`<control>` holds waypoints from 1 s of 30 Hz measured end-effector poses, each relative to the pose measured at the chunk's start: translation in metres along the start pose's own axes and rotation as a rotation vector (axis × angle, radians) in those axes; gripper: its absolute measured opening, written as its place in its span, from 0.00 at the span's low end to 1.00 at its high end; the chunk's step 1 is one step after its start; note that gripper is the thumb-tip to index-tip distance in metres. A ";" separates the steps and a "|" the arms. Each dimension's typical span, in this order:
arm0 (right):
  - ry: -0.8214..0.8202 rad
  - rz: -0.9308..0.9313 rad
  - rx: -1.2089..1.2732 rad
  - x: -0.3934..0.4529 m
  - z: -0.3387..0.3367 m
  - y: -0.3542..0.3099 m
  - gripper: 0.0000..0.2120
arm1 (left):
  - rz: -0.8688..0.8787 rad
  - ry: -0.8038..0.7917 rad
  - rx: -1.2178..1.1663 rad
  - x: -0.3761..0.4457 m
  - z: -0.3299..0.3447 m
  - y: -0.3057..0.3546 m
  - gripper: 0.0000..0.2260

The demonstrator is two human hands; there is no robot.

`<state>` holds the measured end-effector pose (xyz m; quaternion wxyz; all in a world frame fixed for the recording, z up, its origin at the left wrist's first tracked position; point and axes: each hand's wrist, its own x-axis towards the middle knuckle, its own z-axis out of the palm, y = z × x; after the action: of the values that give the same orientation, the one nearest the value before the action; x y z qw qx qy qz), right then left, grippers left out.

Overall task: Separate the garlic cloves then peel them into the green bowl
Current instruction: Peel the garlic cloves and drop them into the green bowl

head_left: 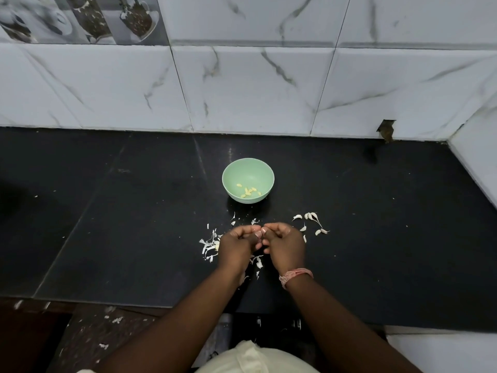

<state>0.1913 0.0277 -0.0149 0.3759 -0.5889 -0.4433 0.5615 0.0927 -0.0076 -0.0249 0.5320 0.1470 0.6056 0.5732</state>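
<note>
- A black worktop (134, 211) runs along a wall of white marbled tiles (242, 90).
- A green bowl (248, 180) stands at the middle of the worktop, nearer the wall than the hands, with several peeled cloves (248, 191) in its bottom.
- The left hand (238, 244) and right hand (285, 244) meet nearer the front edge, fingers curled, fingertips touching; what they pinch is hidden.
- Unpeeled cloves (312, 220) lie on the worktop just right of the hands.
- White skins (209, 244) are scattered left of and under the hands.
- A pink thread band (294, 275) circles the right wrist.
</note>
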 end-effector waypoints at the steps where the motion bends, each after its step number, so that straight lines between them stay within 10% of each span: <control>1: 0.025 -0.009 0.024 -0.001 0.000 -0.001 0.06 | -0.019 -0.016 -0.037 -0.001 0.000 0.001 0.04; 17: -0.031 -0.285 -0.248 -0.011 -0.004 0.004 0.12 | 0.072 -0.057 0.000 -0.006 0.001 0.009 0.06; 30: -0.107 -0.097 0.092 -0.013 -0.002 0.003 0.08 | -0.029 -0.050 -0.073 -0.010 -0.004 0.017 0.10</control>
<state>0.1944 0.0147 -0.0131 0.4053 -0.5180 -0.4644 0.5931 0.0862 -0.0124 -0.0070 0.5604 0.1331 0.5727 0.5833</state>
